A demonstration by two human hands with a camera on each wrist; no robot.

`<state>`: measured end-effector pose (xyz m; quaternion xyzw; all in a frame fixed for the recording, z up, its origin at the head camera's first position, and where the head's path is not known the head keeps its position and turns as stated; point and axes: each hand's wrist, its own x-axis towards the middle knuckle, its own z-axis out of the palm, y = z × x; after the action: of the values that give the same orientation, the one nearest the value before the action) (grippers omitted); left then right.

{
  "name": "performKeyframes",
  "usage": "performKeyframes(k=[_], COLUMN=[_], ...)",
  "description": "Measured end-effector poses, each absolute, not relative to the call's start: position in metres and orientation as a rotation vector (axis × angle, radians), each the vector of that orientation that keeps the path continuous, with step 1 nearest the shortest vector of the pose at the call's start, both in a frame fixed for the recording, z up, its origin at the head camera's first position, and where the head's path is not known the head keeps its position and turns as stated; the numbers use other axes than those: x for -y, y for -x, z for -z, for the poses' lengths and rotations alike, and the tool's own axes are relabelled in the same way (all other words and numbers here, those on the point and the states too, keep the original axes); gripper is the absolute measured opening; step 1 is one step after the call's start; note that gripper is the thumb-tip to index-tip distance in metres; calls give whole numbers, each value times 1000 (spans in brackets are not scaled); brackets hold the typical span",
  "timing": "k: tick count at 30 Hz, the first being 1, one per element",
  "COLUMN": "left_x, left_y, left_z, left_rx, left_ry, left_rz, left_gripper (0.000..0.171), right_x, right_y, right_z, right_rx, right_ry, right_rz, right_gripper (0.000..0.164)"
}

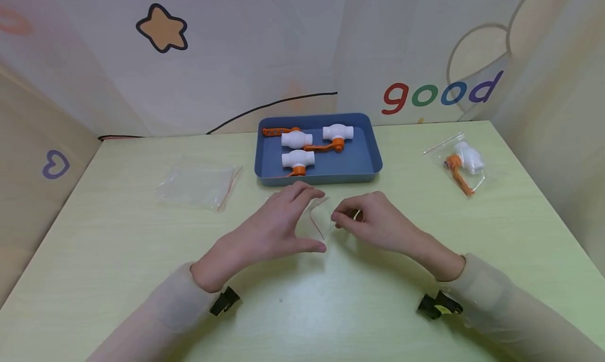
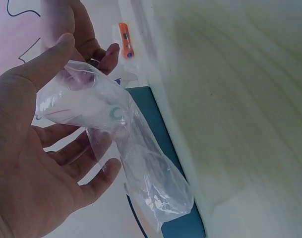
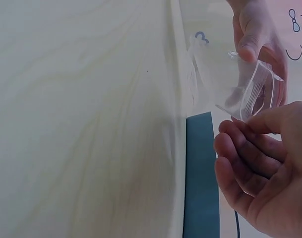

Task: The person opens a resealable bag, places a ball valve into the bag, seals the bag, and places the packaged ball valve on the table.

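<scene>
A clear plastic zip bag [image 2: 158, 186] with a red line near its mouth hangs between the hands, just in front of the tray. My right hand [image 1: 385, 223] pinches the edge of this bag between thumb and forefinger, with the other fingers curled in. Around the bag's other side, my left hand [image 1: 279, 228] is spread in a wide C, thumb and fingers well apart. In the left wrist view its fingers [image 2: 74, 153] lie behind the plastic. The blue tray [image 1: 326, 179] holds three white ball valves [image 1: 296, 139] with orange handles.
Flat on the table to the left lies another clear zip bag [image 1: 198, 186] with a red line. At the right, a bagged white valve [image 1: 468, 159] with an orange handle lies near the table's edge. A printed curtain [image 1: 293, 47] hangs behind the table.
</scene>
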<state>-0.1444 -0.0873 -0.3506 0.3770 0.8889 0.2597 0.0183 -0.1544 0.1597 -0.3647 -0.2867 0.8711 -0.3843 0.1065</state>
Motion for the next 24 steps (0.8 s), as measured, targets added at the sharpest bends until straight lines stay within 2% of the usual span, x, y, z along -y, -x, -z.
performKeyframes(k=[15,24], left_x=[89,93], left_y=[142,143], left_z=[353,355], left_rx=[-2822,-2855], left_ry=[-1046,-1026], left_rz=[-618,-546], left_gripper=[124,115], right_x=[-164,-168], right_y=[154,156], right_z=[359,359], right_rx=[-2492,-2474], right_ry=[662,611], right_rz=[1335,1384], right_gripper=[15,15])
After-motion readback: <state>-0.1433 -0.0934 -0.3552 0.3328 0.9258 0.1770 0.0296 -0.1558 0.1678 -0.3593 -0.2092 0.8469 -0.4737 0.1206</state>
